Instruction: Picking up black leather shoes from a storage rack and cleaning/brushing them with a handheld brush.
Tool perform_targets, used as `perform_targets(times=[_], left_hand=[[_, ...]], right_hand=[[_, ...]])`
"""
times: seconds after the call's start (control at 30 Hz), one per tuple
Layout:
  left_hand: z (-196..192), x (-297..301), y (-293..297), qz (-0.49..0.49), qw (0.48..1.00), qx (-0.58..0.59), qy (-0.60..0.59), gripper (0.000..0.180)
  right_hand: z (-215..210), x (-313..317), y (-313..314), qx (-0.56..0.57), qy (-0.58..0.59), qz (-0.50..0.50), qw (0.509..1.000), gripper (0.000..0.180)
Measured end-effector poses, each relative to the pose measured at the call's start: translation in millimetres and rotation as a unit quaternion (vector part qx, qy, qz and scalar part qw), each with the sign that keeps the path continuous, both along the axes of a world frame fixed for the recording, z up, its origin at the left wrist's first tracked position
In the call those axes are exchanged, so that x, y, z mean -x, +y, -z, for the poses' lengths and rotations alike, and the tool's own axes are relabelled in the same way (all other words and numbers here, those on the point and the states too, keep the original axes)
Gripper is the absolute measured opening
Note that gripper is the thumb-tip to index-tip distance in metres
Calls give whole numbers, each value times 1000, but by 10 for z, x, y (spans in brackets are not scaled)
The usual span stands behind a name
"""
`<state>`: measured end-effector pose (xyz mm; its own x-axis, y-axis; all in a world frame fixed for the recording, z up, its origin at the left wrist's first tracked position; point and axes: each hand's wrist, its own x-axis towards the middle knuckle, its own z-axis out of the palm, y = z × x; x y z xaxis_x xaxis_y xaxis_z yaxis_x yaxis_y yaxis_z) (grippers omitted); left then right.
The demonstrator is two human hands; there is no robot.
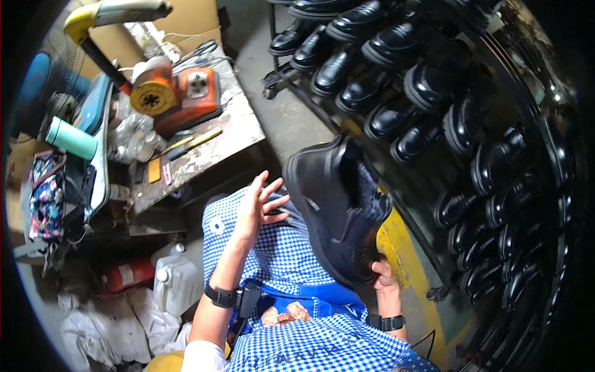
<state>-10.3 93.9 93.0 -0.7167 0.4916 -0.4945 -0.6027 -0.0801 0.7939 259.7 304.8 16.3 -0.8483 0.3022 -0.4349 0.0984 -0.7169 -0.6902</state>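
A large black shoe (325,198) with a dark fuzzy lining is held up over my lap, its opening turned to the right. My right hand (385,276) grips its lower right end; part of the fingers is hidden behind the shoe. My left hand (257,211) is beside the shoe's left edge, fingers spread, holding nothing. Whether its fingertips touch the sole cannot be told. Beneath both hands lies a blue and white checked apron (266,248) covering my legs.
On the right, a wheeled rack (310,105) carries many black shoes (427,84). At the left stands a worn workbench (229,139) with an orange machine (192,99), a yellow-handled tool (201,137) and a mint bottle (71,137). Below it are a white jug (176,282) and pale cloth (105,328).
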Motion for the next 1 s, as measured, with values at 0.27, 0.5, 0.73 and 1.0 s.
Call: perform_targets(times=[0.27, 0.5, 0.73, 1.0], left_hand=[[-36, 26, -408, -6, 976, -217, -18, 67], [-10, 6, -459, -39, 964, -261, -16, 70], [41, 29, -420, -23, 957, -290, -16, 68], [-38, -225, 26, -8, 993, -58, 106, 59]], right_hand=[[-871, 457, -13, -491, -69, -174, 851, 82], [-728, 415, -102, -489, -60, -173, 853, 85], [-728, 484, -158, -520, -57, -142, 840, 91], [-249, 283, -130, -182, 31, 100, 978, 71]])
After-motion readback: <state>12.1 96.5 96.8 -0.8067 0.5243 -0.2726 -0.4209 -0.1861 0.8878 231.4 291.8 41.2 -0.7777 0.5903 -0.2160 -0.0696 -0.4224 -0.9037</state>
